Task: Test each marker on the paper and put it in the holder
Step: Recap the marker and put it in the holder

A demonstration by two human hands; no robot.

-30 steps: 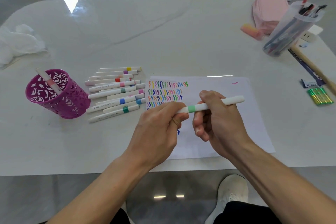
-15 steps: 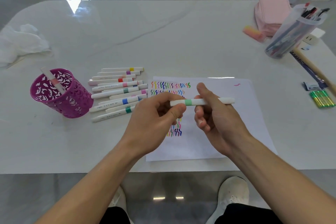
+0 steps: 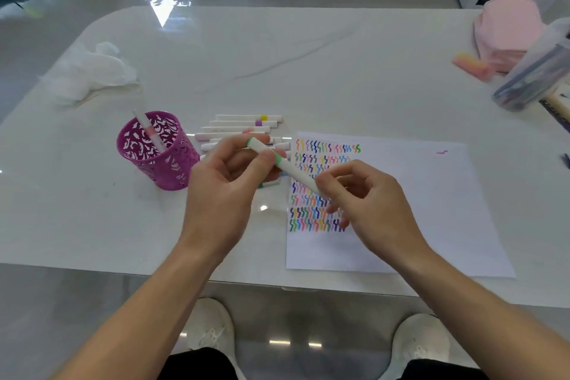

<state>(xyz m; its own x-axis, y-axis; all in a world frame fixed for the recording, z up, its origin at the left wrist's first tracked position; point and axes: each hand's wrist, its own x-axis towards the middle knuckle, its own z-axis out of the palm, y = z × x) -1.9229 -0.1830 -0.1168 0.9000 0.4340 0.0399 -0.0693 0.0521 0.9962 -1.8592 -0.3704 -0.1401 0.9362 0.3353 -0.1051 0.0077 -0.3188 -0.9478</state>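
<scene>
Currently held: white marker with a green band (image 3: 293, 171), tilted, green end up to your left, other end down to your right.
Left hand: your left hand (image 3: 228, 191) pinches the marker at the green band, thumb on top.
Right hand: your right hand (image 3: 367, 197) grips the lower end in curled fingertips; your hands are close, joined by the marker.
Marker position: in the air over the left edge of the paper (image 3: 431, 210).
Holder: purple pen holder (image 3: 172, 166) stands upright just left of your left hand; one pink-banded marker (image 3: 148, 129) leans inside.
Loose markers: row of white markers (image 3: 243, 126) lies flat between holder and paper, partly hidden by your left hand.
Paper marks: coloured squiggles (image 3: 320, 154) fill its left part.
Far side of table (image 3: 277, 71): crumpled tissue (image 3: 89, 71) left; pink pouch (image 3: 505, 31) and clear tub of pens (image 3: 530, 77) right.
</scene>
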